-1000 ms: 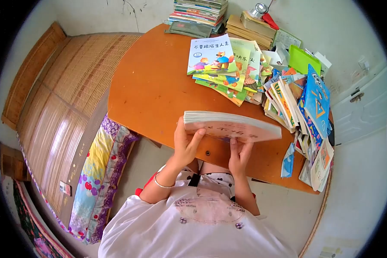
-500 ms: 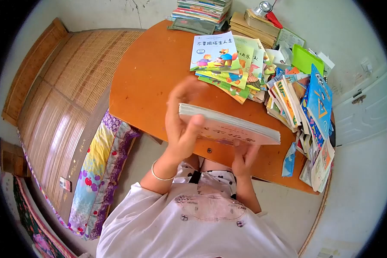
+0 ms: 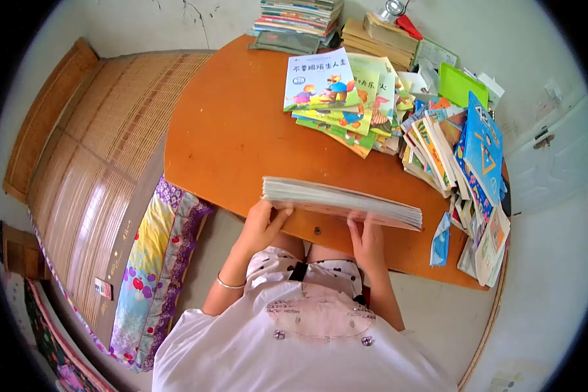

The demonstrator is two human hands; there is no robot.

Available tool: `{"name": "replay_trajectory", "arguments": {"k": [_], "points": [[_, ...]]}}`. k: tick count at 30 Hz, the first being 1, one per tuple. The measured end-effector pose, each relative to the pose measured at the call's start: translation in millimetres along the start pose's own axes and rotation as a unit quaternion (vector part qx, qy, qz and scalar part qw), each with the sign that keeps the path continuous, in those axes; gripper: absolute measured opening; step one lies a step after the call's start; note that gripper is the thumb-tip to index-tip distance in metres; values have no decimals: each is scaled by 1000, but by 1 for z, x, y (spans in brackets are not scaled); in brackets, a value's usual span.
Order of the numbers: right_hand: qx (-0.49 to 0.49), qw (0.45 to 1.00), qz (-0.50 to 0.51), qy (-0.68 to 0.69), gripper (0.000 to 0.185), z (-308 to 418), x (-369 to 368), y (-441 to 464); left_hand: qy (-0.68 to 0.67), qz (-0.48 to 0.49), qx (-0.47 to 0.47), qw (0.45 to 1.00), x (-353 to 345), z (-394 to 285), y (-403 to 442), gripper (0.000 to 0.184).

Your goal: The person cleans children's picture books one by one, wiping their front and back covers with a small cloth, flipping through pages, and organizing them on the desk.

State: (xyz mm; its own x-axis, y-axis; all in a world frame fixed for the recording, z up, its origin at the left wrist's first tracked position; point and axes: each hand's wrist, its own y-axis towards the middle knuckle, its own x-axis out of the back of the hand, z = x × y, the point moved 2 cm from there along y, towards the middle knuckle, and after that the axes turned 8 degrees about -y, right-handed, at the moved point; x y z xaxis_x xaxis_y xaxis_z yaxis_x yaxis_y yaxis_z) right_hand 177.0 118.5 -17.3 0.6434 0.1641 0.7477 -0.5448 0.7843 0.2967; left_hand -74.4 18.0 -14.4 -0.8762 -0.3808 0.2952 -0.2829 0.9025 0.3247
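A stack of thin books [image 3: 343, 201] is held on edge above the front of the orange table [image 3: 222, 144], its page edges facing up and a pinkish cover turned toward me. My left hand [image 3: 262, 225] grips the stack's lower left part, thumb on the near cover, other fingers partly hidden. Closer to the right end, my right hand [image 3: 368, 242] holds the near cover and bottom edge; some of its fingers are hidden. Whether the stack touches the tabletop, I cannot tell. Beyond it lies a fanned pile of picture books [image 3: 317, 78].
Several books lean in a messy heap [image 3: 464, 157] at the right, with a bright green box [image 3: 460, 85] behind. A blue torn piece [image 3: 440, 242] lies near the front edge. More stacked books [image 3: 297, 16] stand at the back. Left is a mat-covered bed [image 3: 111, 144].
My left hand has come down from the stack's upper left corner to its lower left side. The stack has dropped slightly and tipped, so its page edges show more and its cover less.
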Motion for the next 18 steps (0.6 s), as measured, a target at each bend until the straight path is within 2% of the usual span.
{"name": "replay_trajectory", "arguments": {"k": [1,2,4,5,6,8,9,10,13,14,16,18], "points": [[21,998,-34,-50,27,14,7,2,-14,-19,24,999,1,-17,1,15],[21,998,-35,-50,27,22,13,4,-15,-19,24,999,3,-19,-3,15],[-31,997,56,-40,24,33,20,11,3,-45,15,999,13,-22,-17,20],[29,999,-3,35,24,43,22,15,15,-56,-19,998,20,-29,-24,25],[27,999,-3,37,24,46,24,16,17,-54,-18,998,26,-29,-34,25],[-15,989,148,14,22,51,21,15,-166,-65,138,974,38,-23,-58,33],[-20,985,143,92,22,61,19,17,-225,-71,175,956,43,-25,-68,35],[-20,985,142,95,22,65,18,20,-222,-70,176,956,47,-26,-77,35],[-108,902,324,265,22,66,2,22,-350,-83,332,872,56,-28,-95,35],[-107,902,322,267,22,62,-3,23,-342,-88,335,874,55,-14,-102,34],[-127,862,358,336,22,61,-6,27,-313,-54,365,875,57,-12,-105,33],[-131,869,381,286,19,58,10,41,-325,-52,363,872,52,-12,-99,33]]}}
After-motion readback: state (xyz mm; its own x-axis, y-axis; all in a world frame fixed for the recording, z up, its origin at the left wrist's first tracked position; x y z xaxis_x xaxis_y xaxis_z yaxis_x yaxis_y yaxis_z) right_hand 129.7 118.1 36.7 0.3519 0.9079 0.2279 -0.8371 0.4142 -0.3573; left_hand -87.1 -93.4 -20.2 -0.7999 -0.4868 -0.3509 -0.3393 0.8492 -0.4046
